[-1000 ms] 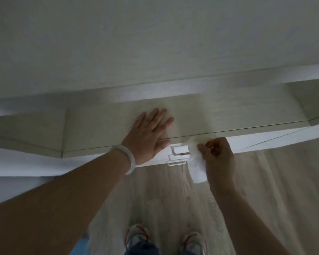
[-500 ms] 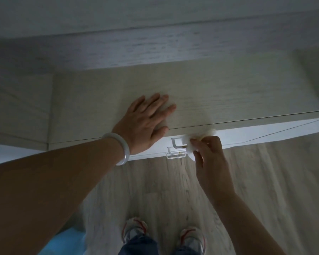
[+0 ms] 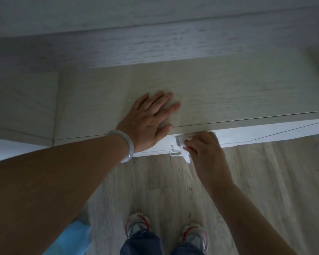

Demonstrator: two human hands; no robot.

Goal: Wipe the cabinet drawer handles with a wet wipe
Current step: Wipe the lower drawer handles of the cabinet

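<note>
So the right hand [image 3: 205, 151] has moved up onto the top handle [image 3: 179, 139] in the last second — a moment ago it was hanging just off to the side with the wet wipe [image 3: 185, 155] dangling loose, now its fingers are curled tight round the wipe and pressing it against the bar, right under the front edge of the cabinet top [image 3: 228, 92]. Most of the wipe is bunched under the fingers, with a small tail poking out below. The hand has also slid a bit toward the left end of the handle, which to me looks like an actual wiping stroke getting going rather than just lining up.

The left hand [image 3: 151, 118] hasn't budged — flat, fingers straight and a little spread, palm down on the cabinet top near its front edge, just beside the handle. Pale bangle [image 3: 126, 147] on that wrist. I'd say it's just bracing.

Below the top handle you can see two more handles [image 3: 174, 150] stacked down the drawer fronts, and the wipe's tail hangs beside them — can't tell if it touches. My guess is those are left to do, so the job is early days. Floor's wood [image 3: 265, 181], shoes [image 3: 137, 224] at the bottom.
</note>
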